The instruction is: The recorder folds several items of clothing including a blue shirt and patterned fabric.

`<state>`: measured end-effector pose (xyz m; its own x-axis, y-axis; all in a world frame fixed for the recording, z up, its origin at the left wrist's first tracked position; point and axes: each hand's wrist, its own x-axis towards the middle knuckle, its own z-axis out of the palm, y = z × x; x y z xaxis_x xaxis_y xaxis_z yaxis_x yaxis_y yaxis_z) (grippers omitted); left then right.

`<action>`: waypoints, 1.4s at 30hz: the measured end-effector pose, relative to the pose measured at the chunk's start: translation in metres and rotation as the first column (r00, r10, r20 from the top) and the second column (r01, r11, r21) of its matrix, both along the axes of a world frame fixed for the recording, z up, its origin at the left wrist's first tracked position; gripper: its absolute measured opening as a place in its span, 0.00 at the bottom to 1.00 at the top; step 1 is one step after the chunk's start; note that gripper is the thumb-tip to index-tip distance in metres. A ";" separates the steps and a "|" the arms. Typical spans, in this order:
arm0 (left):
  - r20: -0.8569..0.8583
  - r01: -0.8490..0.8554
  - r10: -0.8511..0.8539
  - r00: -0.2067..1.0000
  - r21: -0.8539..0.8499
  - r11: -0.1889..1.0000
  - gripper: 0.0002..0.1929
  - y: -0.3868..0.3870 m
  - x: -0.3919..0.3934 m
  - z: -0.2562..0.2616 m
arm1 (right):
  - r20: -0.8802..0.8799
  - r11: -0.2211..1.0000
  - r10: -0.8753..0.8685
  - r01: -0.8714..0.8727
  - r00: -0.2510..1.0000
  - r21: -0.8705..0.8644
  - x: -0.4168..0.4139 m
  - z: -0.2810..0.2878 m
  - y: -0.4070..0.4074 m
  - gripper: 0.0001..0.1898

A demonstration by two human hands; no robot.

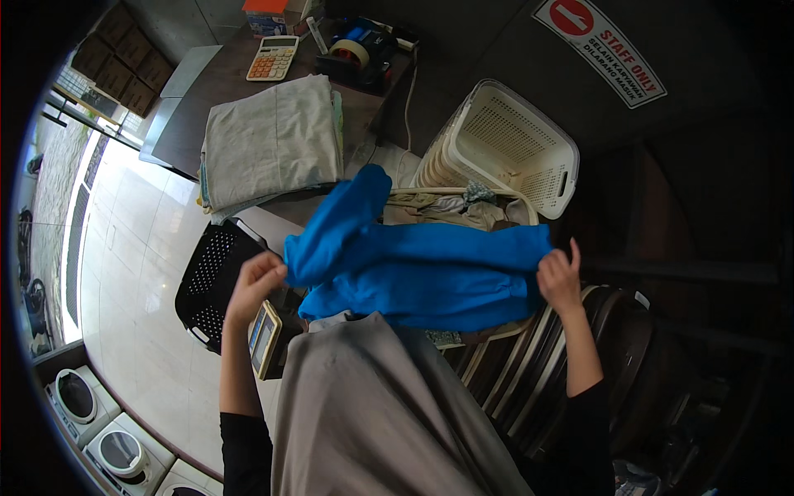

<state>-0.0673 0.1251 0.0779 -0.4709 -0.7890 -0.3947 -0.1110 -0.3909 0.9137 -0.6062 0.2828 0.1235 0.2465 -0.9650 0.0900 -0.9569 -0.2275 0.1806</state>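
Note:
A bright blue fabric garment (422, 266) is stretched sideways in front of me, with a sleeve-like part folded up at its left. My left hand (255, 282) pinches the garment's left edge. At its right end my right hand (558, 279) grips the other edge, one finger raised. Beneath and behind the garment stands a light plastic basket (535, 214) holding crumpled beige and patterned clothes (465, 209); the garment covers much of it.
A table (186, 139) at the back left bears folded cloths (273, 136), a calculator (273, 59) and a tape dispenser (356, 56). Stacked white baskets (502, 136) stand behind. A black basket (208, 279) is at left, stacked dark baskets (539, 366) at right, front-loading machines (118, 449) lower left.

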 end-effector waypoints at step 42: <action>-0.043 -0.425 0.733 0.679 0.791 0.440 0.17 0.027 -0.035 -0.105 | 0.805 0.297 -0.252 0.748 -0.537 0.593 -0.083 -0.072 -0.022 0.16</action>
